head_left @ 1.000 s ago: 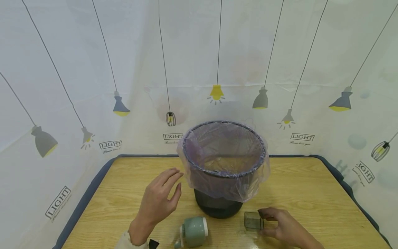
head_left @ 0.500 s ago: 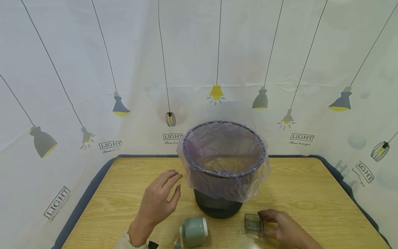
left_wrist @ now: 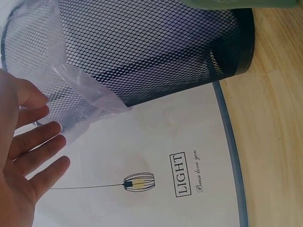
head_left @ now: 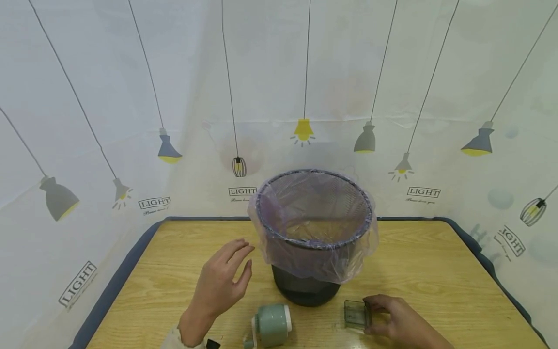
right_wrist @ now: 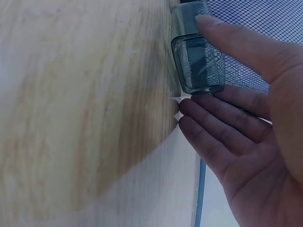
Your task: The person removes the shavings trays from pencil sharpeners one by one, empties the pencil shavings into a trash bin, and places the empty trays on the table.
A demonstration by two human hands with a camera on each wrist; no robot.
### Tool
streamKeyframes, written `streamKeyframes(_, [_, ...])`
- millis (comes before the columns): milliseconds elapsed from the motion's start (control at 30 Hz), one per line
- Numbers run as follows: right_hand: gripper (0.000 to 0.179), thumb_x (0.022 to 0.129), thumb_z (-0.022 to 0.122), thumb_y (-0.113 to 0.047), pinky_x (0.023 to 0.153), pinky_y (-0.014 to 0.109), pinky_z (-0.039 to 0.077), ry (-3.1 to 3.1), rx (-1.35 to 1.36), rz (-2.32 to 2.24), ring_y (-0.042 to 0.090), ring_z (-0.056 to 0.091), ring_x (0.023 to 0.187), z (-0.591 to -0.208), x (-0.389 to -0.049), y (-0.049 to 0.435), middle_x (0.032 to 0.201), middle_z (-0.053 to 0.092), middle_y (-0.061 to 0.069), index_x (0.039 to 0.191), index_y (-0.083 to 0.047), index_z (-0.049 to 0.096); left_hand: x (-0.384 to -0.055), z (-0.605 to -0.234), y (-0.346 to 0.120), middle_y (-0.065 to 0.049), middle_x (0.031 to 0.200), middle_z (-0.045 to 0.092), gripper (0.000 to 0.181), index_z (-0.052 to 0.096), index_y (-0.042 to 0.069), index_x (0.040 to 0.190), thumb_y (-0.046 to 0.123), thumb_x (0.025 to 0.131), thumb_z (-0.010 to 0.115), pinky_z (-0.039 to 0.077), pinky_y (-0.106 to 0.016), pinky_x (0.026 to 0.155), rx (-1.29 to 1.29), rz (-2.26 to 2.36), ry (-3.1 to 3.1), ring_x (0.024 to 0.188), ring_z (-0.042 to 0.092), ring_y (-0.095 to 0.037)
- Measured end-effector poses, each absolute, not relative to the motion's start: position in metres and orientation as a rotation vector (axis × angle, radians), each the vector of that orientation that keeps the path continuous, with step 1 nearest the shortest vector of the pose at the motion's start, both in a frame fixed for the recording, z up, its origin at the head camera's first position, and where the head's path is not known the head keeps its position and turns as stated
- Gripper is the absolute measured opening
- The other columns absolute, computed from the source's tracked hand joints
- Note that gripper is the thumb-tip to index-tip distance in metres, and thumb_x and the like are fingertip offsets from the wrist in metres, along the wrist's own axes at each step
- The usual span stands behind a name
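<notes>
My right hand (head_left: pixel 398 317) pinches a small see-through smoky-green shavings box (head_left: pixel 355 314) between thumb and fingers, low over the wooden table in front of the bin. In the right wrist view the thumb lies along one side of the box (right_wrist: pixel 191 61) and fingertips touch the other. A green hand-crank pencil sharpener (head_left: pixel 273 325) with a white face lies on the table between the hands, its crank toward the left. My left hand (head_left: pixel 222 276) hovers left of the bin, fingers relaxed and slightly bent, holding nothing. Its fingers also show beside the bin liner in the left wrist view.
A black mesh waste bin (head_left: pixel 307 291) stands mid-table, lined with a thin purple plastic bag (head_left: pixel 314 261) folded over its rim. A small black object (head_left: pixel 212 344) lies by the left wrist. Lamp-printed white cloth (head_left: pixel 279 97) surrounds the table (head_left: pixel 183 252).
The shavings box has tilted and shifted slightly to the right in my right hand. My left hand has dropped very slightly; the sharpener and bin have stayed put.
</notes>
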State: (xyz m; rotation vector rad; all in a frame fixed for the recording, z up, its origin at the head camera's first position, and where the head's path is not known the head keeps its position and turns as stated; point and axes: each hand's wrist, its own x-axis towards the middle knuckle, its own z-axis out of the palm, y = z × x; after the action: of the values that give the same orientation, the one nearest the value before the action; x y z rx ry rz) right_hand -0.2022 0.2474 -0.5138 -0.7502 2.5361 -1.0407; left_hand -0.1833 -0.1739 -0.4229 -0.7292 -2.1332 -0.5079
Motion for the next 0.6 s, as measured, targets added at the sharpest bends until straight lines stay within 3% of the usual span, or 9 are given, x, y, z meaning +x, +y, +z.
streamKeyframes(300, [0.064,0.081,0.081,-0.038,0.083,0.031,0.057,2.578,-0.820,-1.030,0.026,0.067,0.102,-0.5179,-0.2014,0.2498,0.119,0.067,0.015,0.123,0.006,0.060,-0.1836,-0.4272,-0.1784,-0.012,0.110,0.068,0.025,0.070,0.001,0.108,0.007,0.084,0.067,0.058,-0.042,0.083,-0.726,-0.504,-2.142,0.104,0.066,-0.029])
streamKeyframes(600, [0.070,0.082,0.080,-0.039,0.087,0.036,0.056,2.549,-0.780,-1.004,0.037,0.065,0.108,-0.5130,-0.2030,0.2474,0.125,0.064,0.019,0.128,0.008,0.057,-0.1839,-0.4290,-0.1829,-0.013,0.109,0.068,0.027,0.070,0.001,0.107,0.006,0.081,0.070,0.059,-0.043,0.082,-0.711,-0.479,-2.177,0.103,0.066,-0.029])
